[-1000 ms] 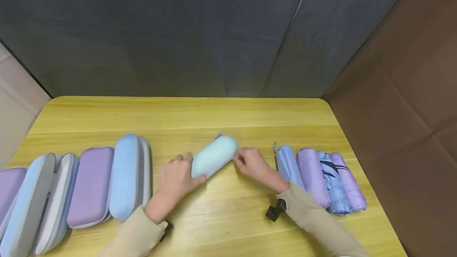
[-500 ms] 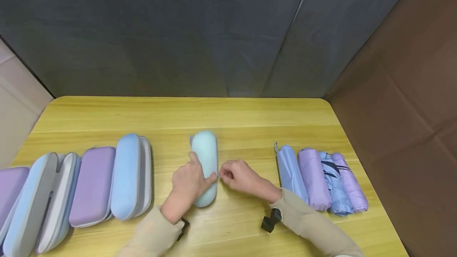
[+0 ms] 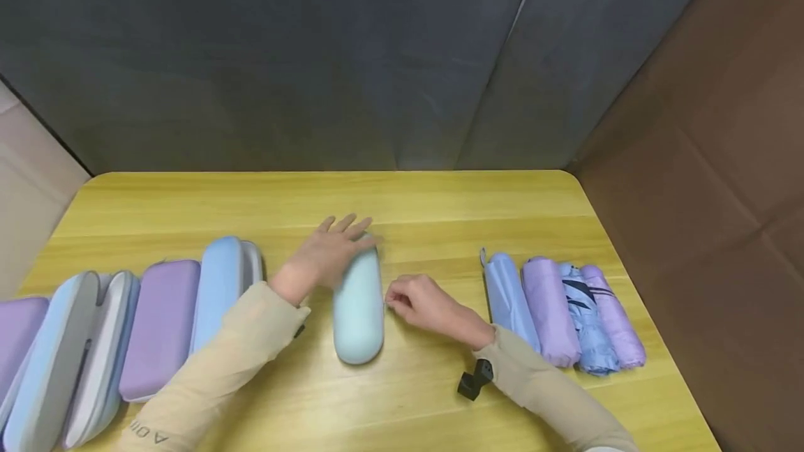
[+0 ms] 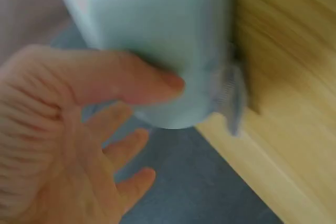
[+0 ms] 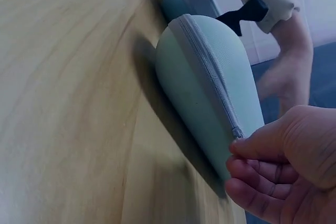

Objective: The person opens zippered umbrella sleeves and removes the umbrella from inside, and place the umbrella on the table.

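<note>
A mint-green zippered hard case (image 3: 359, 319) lies on the table in the middle of the head view, its long side pointing away from me. My left hand (image 3: 329, 253) is over its far end with the fingers spread. In the left wrist view the thumb (image 4: 142, 80) lies across the case's end, beside a small fabric tab (image 4: 231, 98). At the case's right side, my right hand (image 3: 427, 305) pinches the zipper pull (image 5: 237, 132) between thumb and forefinger. The zipper (image 5: 207, 61) looks closed along the part seen in the right wrist view.
Several hard cases, such as a purple one (image 3: 160, 326) and a light blue one (image 3: 216, 284), line the table's left side. Several folded umbrellas, including a blue one (image 3: 511, 298) and a purple one (image 3: 551, 312), lie side by side at the right.
The mint case has turned from slanting to pointing straight away, shifting left. My left hand has slid to its far end and spread its fingers. The right hand has come left with the case.
</note>
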A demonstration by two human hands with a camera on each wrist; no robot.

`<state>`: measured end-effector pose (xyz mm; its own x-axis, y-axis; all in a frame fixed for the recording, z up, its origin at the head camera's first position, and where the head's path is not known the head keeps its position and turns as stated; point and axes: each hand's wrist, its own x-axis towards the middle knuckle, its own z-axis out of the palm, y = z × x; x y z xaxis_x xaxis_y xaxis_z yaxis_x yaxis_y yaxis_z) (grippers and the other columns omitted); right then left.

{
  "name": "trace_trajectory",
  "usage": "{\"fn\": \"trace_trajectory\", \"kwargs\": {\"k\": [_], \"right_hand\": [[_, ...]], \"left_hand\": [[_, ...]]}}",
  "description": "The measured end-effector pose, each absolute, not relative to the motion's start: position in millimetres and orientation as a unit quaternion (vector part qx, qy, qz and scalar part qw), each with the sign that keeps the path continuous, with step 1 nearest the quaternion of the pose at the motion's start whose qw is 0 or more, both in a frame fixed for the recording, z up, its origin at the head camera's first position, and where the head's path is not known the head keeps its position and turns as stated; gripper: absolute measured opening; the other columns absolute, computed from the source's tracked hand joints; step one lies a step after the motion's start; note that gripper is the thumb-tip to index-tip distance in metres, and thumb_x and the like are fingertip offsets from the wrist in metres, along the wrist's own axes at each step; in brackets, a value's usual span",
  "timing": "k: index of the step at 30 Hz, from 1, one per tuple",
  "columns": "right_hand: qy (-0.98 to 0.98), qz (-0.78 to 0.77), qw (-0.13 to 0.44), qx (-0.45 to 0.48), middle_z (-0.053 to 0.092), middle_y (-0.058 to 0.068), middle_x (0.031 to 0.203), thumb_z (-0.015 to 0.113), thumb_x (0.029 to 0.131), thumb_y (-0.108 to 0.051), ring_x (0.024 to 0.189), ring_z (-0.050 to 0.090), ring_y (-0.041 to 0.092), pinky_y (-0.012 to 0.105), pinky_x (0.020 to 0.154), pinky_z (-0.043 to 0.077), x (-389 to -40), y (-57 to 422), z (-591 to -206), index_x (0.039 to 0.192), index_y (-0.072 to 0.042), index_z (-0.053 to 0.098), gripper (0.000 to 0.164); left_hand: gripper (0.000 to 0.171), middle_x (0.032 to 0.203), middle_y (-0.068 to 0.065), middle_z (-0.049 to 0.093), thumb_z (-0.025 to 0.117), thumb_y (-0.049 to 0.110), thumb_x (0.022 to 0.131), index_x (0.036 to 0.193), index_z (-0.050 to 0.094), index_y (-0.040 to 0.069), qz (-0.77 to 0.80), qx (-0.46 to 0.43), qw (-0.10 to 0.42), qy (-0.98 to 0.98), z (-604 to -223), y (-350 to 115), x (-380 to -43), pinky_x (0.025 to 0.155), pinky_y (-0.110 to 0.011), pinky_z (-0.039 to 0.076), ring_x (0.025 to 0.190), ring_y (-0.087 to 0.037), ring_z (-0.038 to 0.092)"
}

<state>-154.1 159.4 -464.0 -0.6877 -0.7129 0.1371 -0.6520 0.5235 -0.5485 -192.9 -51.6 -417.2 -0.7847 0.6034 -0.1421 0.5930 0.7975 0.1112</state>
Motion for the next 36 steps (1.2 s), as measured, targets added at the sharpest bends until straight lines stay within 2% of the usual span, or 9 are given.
{"fn": "trace_trajectory", "kwargs": {"k": [3, 6, 10, 15, 20, 24, 30, 36], "right_hand": [[0.875, -0.284, 0.062, -0.388, 0.064, 0.004, 0.077, 0.063, 0.086, -0.001, 0.066, 0.054, 0.008, 0.012, 0.061, 0.046, -155.3, 159.1, -463.4, 0.082, -0.003, 0.067, 0.006], [0.880, -0.279, 0.069, -0.378, 0.064, 0.003, 0.078, 0.062, 0.087, -0.002, 0.067, 0.054, 0.008, 0.013, 0.061, 0.046, -156.3, 161.1, -461.9, 0.082, -0.003, 0.067, 0.006], [0.877, -0.273, 0.060, -0.391, 0.063, 0.002, 0.076, 0.062, 0.087, -0.002, 0.065, 0.052, 0.007, 0.013, 0.059, 0.045, -155.5, 168.2, -460.3, 0.080, -0.004, 0.066, 0.008], [0.872, -0.270, 0.059, -0.404, 0.062, 0.001, 0.075, 0.063, 0.086, -0.001, 0.062, 0.049, 0.004, 0.013, 0.055, 0.043, -150.1, 183.2, -458.0, 0.080, -0.004, 0.067, 0.007], [0.881, -0.263, 0.049, -0.391, 0.064, 0.001, 0.076, 0.064, 0.086, -0.001, 0.062, 0.050, 0.004, 0.014, 0.056, 0.044, -148.6, 196.6, -459.9, 0.079, -0.005, 0.067, 0.008], [0.885, -0.259, 0.042, -0.386, 0.064, 0.001, 0.075, 0.064, 0.085, -0.001, 0.061, 0.049, 0.003, 0.014, 0.055, 0.044, -148.5, 203.9, -460.3, 0.079, -0.005, 0.067, 0.007], [0.891, -0.250, 0.029, -0.378, 0.064, 0.001, 0.074, 0.065, 0.084, -0.001, 0.061, 0.050, 0.005, 0.015, 0.055, 0.044, -144.3, 215.2, -460.5, 0.078, -0.004, 0.067, 0.006], [0.902, -0.256, 0.020, -0.346, 0.060, -0.001, 0.069, 0.067, 0.082, -0.001, 0.060, 0.048, 0.004, 0.016, 0.054, 0.043, -136.1, 222.3, -463.2, 0.076, -0.005, 0.066, 0.007]], "left_hand": [[0.083, 0.146, -0.017, 0.034, 0.087, 0.017, 0.061, 0.135, 0.050, 0.017, 0.015, 0.336, 0.110, 0.935, -421.3, -56.5, -196.5, 0.108, -0.055, 0.023, 0.135, -0.040, 0.026], [0.078, 0.139, -0.017, 0.044, 0.089, 0.017, 0.057, 0.127, 0.055, 0.013, 0.024, 0.337, 0.092, 0.937, -424.6, -62.2, -195.9, 0.106, -0.054, 0.028, 0.131, -0.039, 0.035], [0.071, 0.122, -0.014, 0.057, 0.089, 0.018, 0.052, 0.115, 0.059, 0.006, 0.040, 0.343, 0.060, 0.937, -425.4, -67.8, -192.0, 0.100, -0.051, 0.038, 0.117, -0.035, 0.050], [0.072, 0.105, -0.011, 0.061, 0.089, 0.025, 0.047, 0.109, 0.060, 0.003, 0.039, 0.336, 0.050, 0.940, -423.3, -74.4, -186.5, 0.090, -0.047, 0.046, 0.099, -0.031, 0.058], [0.073, 0.097, -0.010, 0.059, 0.088, 0.028, 0.045, 0.108, 0.061, 0.002, 0.051, 0.307, 0.069, 0.948, -422.6, -76.6, -180.4, 0.079, -0.045, 0.051, 0.090, -0.029, 0.059], [0.072, 0.096, -0.010, 0.058, 0.087, 0.030, 0.046, 0.106, 0.060, 0.002, 0.068, 0.293, 0.074, 0.951, -425.6, -76.6, -176.1, 0.074, -0.045, 0.052, 0.089, -0.029, 0.057], [0.068, 0.091, -0.010, 0.058, 0.085, 0.034, 0.047, 0.102, 0.060, 0.001, 0.087, 0.291, 0.048, 0.952, -431.4, -78.9, -167.4, 0.069, -0.043, 0.052, 0.084, -0.028, 0.056], [0.065, 0.081, -0.010, 0.056, 0.080, 0.041, 0.050, 0.095, 0.062, -0.001, 0.102, 0.269, 0.009, 0.958, -439.3, -81.9, -157.7, 0.057, -0.038, 0.051, 0.073, -0.025, 0.054]]}}
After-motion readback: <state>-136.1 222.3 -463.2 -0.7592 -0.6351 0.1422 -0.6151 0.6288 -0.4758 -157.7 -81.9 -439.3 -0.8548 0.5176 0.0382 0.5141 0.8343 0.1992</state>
